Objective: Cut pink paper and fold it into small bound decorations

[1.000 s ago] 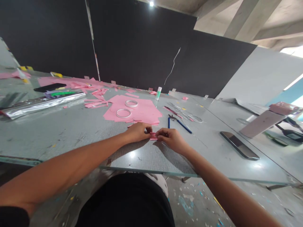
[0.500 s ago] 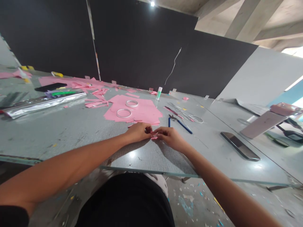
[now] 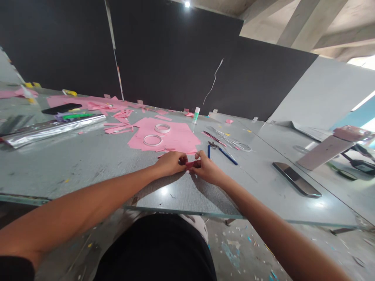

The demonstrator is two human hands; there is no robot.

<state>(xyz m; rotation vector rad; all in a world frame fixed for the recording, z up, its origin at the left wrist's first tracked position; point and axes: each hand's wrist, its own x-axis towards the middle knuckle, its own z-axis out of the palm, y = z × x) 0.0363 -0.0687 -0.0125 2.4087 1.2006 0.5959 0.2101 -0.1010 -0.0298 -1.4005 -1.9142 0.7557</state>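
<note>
Right now, through the head camera, I am looking down at two bare forearms reaching out over a scuffed grey tabletop (image 3: 88, 164). The left hand (image 3: 171, 163) and the right hand (image 3: 206, 171) are meeting near the middle of the table's near half, fingertips facing each other. Both hands are pinching a small piece of pink paper (image 3: 191, 165). The left thumb and forefinger are clamping its left end, and the right fingers are clamping its right end, with the right thumb sticking up above it. The small piece of pink paper is sitting in the narrow gap between the two hands, low over the table. I cannot tell whether it is touching the surface, and the fingers are hiding most of it.

Just beyond the hands, a large flat sheet of pink paper (image 3: 178, 138) is lying on the table. Two white tape rings are resting on it, one nearer (image 3: 152, 140) and one farther back (image 3: 162, 128). To the right of the sheet, near the right hand, a slim blue pen (image 3: 227, 155) is lying at a slant. Farther back, a white glue stick with a green band (image 3: 196, 115) is standing upright. Loose pink paper strips (image 3: 118, 127) are lying to the left of the sheet, and a long roll of silver foil (image 3: 49, 128) is stretching toward the left edge. Well to the right, a flat dark rectangular slab (image 3: 295, 179) is lying on the table.
</note>
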